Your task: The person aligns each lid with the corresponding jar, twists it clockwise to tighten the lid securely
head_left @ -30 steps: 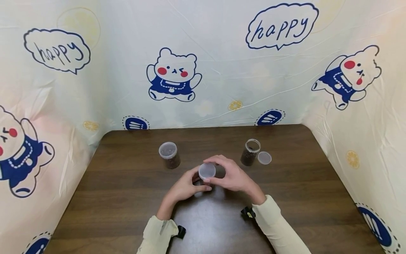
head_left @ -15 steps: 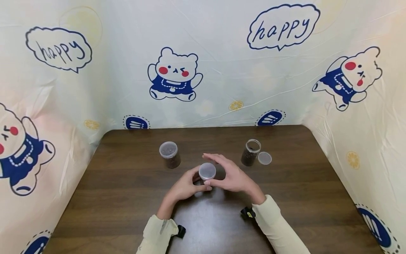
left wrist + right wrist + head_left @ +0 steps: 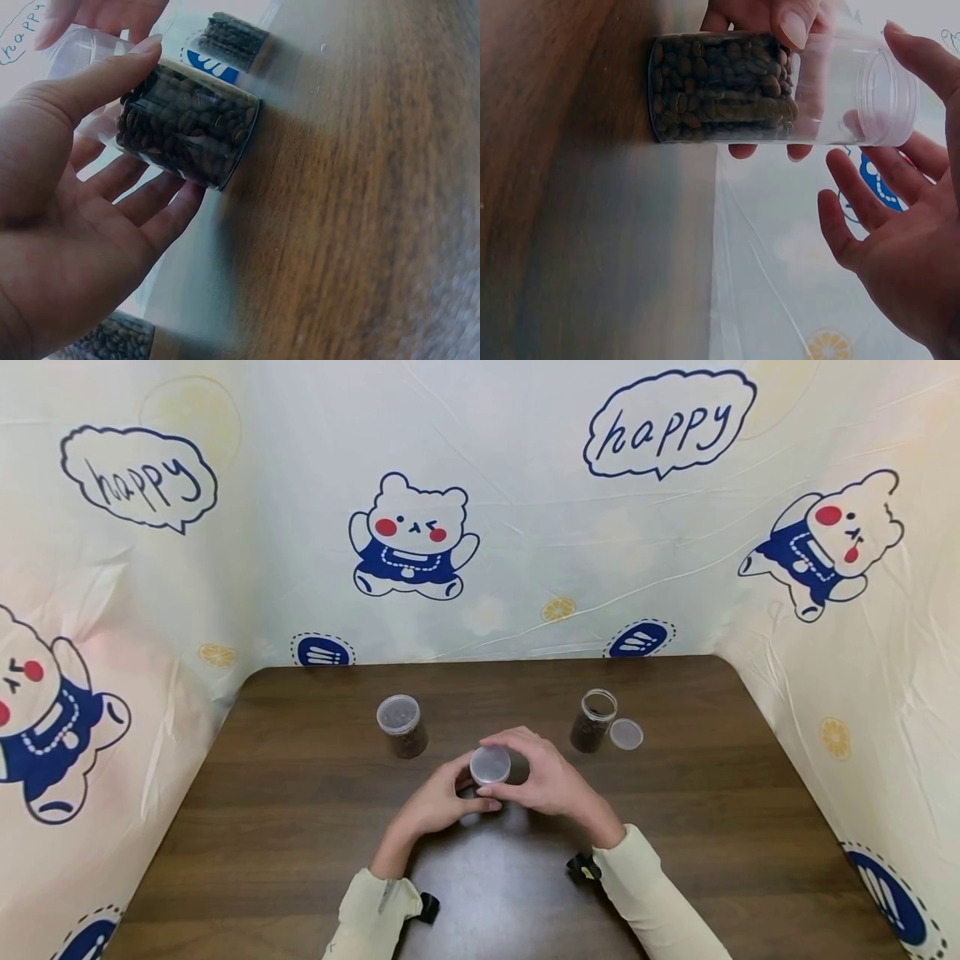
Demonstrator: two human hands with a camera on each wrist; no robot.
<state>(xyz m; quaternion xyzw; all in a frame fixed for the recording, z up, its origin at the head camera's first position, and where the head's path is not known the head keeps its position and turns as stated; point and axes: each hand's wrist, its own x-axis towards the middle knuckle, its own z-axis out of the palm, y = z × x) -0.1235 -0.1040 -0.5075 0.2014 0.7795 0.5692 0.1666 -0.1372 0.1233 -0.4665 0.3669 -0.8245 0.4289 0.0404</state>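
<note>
A clear jar of dark coffee beans [image 3: 187, 120] stands upright on the table, mid-front, filled a little over halfway. My left hand [image 3: 435, 802] grips its lower body, thumb on the near side and fingers behind. On top sits a translucent lid [image 3: 490, 765]. My right hand [image 3: 551, 781] holds the lid's rim between thumb and fingers; in the right wrist view the thumb lies at one edge of the lid [image 3: 892, 97] and the fingers at the other. From the head view, the lid and hands hide most of this jar.
Back left stands a lidded jar of beans [image 3: 408, 739]. A jar without a lid [image 3: 591, 727], also holding beans, stands back right, with a loose lid [image 3: 626, 734] flat beside it. Printed cloth [image 3: 517, 543] walls the brown table [image 3: 300, 827] behind and at the sides.
The right fingers lifted away from the lid's far edge half a second ago and are now back round it. The jar and the left hand have stayed in place.
</note>
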